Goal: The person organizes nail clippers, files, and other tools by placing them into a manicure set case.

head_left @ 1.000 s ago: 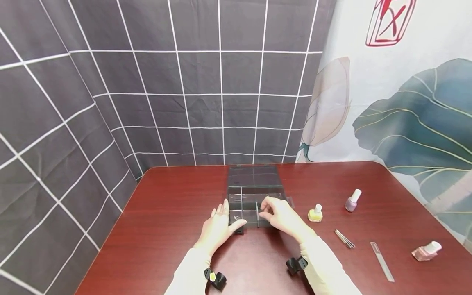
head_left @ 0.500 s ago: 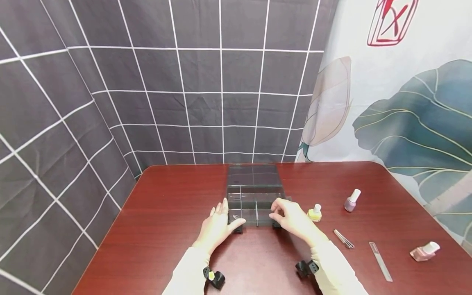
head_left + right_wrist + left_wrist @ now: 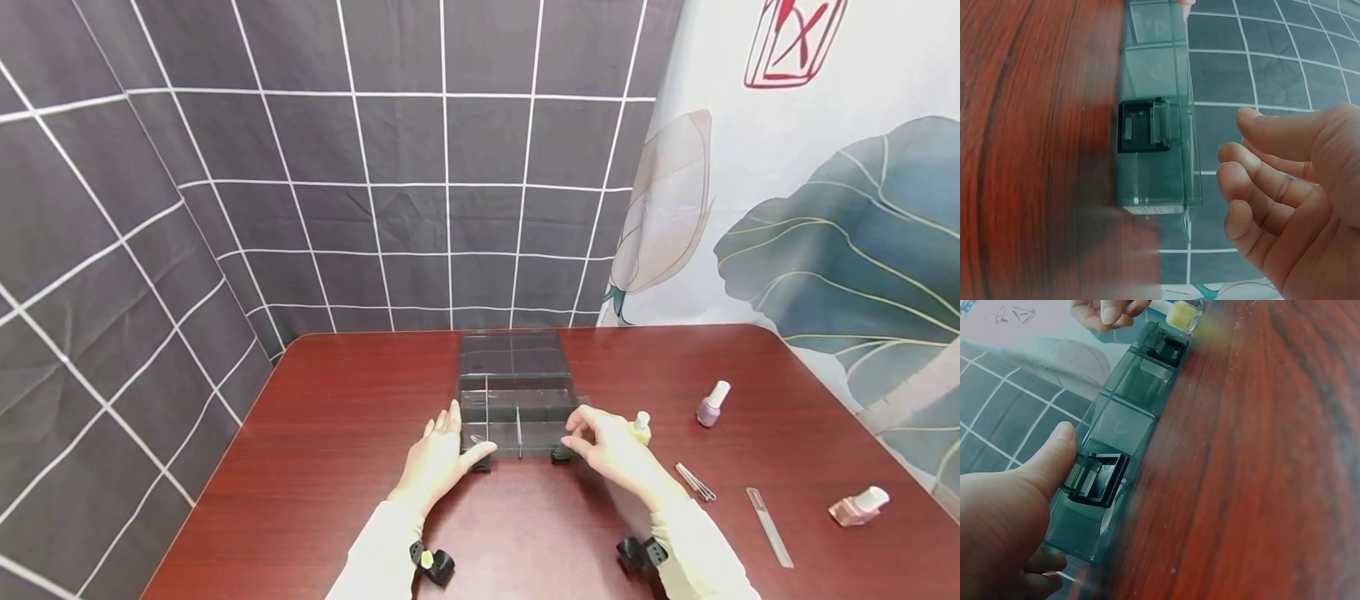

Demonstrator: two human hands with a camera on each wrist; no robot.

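Note:
A smoky see-through box (image 3: 513,358) lies with its lid tipped back, its bottom split into compartments by clear dividers (image 3: 519,429). My left hand (image 3: 435,462) rests at its left front corner, fingers straight along the side and thumb over the front rim, near a black latch (image 3: 1100,481). Within the left front compartment is a small shiny item (image 3: 477,439), its kind unclear. My right hand (image 3: 618,450) hovers by the right front corner, fingers loosely bent and nothing between them, as the right wrist view shows. A second black latch (image 3: 1144,125) is close to it.
Behind my right hand stands a yellow nail polish bottle (image 3: 642,426), partly covered. Further right are a lilac polish bottle (image 3: 710,406), slim metal tools (image 3: 696,482), a nail file (image 3: 769,528) and a pink polish bottle (image 3: 857,507). A tiled-pattern cloth hangs behind the table.
My right hand has drawn away from the right front compartment, moving right to the box's corner. The left hand keeps its place on the box.

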